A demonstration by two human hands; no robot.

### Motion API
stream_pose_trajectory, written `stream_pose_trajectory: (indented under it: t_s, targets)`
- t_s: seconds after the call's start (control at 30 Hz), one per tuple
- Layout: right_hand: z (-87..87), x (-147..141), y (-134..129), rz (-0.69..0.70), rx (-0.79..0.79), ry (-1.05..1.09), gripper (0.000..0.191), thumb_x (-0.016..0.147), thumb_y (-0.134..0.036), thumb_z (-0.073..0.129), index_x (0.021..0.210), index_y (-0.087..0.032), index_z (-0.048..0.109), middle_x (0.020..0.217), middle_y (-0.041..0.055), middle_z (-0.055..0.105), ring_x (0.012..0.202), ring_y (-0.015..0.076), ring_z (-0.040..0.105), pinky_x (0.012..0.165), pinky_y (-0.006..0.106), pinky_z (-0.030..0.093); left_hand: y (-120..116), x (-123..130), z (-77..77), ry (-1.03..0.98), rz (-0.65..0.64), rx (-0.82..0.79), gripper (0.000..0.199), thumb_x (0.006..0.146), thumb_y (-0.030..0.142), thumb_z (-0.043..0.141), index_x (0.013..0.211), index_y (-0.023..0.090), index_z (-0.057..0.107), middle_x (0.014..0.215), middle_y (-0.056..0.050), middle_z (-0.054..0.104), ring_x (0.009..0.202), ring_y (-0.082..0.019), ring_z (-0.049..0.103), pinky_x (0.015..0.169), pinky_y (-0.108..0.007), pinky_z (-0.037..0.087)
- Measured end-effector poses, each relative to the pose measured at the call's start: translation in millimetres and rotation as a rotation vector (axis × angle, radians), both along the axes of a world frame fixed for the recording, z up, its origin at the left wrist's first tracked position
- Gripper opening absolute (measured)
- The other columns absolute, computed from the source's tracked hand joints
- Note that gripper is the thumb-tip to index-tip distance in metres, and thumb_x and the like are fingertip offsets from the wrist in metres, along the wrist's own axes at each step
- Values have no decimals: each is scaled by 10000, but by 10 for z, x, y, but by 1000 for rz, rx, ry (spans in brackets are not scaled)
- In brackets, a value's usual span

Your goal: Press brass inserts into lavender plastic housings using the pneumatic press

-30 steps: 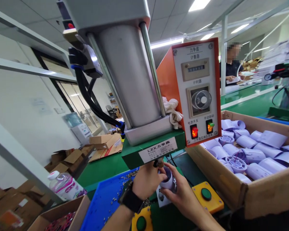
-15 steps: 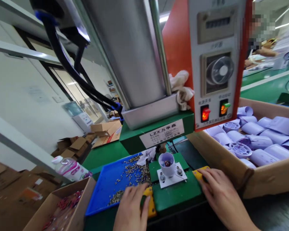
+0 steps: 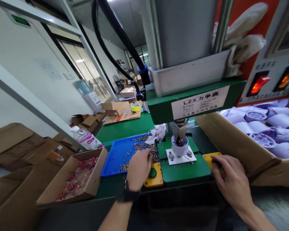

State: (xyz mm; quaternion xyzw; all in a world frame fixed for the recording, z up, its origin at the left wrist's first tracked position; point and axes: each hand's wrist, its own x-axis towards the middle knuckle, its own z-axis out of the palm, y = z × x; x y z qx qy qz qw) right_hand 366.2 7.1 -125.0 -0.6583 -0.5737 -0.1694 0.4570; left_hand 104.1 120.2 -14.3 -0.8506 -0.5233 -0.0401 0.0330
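My left hand (image 3: 140, 166) is over the near right part of the blue tray (image 3: 114, 157), among small metal pieces; its fingers curl together and what they hold, if anything, is too small to name. Beside it lies a yellow button box (image 3: 158, 180) with a green button. My right hand (image 3: 231, 179) rests on another yellow button box (image 3: 208, 158), fingers bent over it. Between them a white cup-shaped part (image 3: 180, 148) stands on a white plate (image 3: 170, 160), with the press head (image 3: 179, 128) lowered into it.
A cardboard box (image 3: 101, 170) of red-and-black wired parts is at left, a bottle (image 3: 86, 138) behind it. The press body (image 3: 185, 35) hangs above. A large carton (image 3: 214, 138) of white cylindrical parts stands at right. Yellow tape (image 3: 135, 107) lies behind.
My left hand has left the left button box and moved to the tray. The press head has come down into the cup. My right hand remains on its box. The view has shifted left.
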Motion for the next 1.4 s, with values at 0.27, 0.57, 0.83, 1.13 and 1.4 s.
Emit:
stream_pose_trajectory:
  t_s: [0.27, 0.57, 0.83, 1.13, 1.4]
  targets:
    - [331, -6, -12, 78, -76, 209, 207, 898, -282, 461, 1055, -210, 575, 1005, 80, 621, 962, 234, 573, 833, 383, 470, 613, 320, -189, 123, -125, -229, 309, 830, 112, 483, 1096, 165, 632, 1116, -134, 684, 1080, -228, 621, 897, -310, 467]
    - [690, -238, 273, 379, 59, 628, 487, 874, -300, 558, 1332, -269, 395, 1140, 67, 582, 1048, 207, 578, 925, 412, 470, 477, 286, -174, 103, -1, -144, 222, 869, 164, 438, 923, 169, 653, 979, -128, 713, 965, -222, 668, 812, -308, 482]
    - [998, -623, 727, 750, 68, 843, 766, 806, -301, 658, 1427, -278, 210, 1224, 91, 552, 988, 183, 613, 890, 366, 513, 436, 225, -193, 58, 26, -108, 214, 886, 204, 437, 910, 205, 650, 956, -84, 722, 960, -206, 663, 773, -286, 460]
    - [764, -995, 158, 585, 297, 786, 818, 785, -207, 686, 1438, -322, 207, 1259, 97, 549, 1157, 239, 574, 984, 436, 488, 453, 220, -186, 13, 38, -113, 215, 865, 166, 466, 953, 209, 657, 970, -73, 724, 971, -190, 661, 799, -267, 452]
    - [-178, -1457, -260, 731, -92, 1007, 340, 757, -523, 639, 987, -272, 658, 949, 65, 692, 918, 259, 660, 856, 390, 522, 470, 232, -186, -4, 25, -103, 262, 875, 152, 427, 995, 210, 653, 1005, -66, 726, 983, -209, 653, 821, -285, 446]
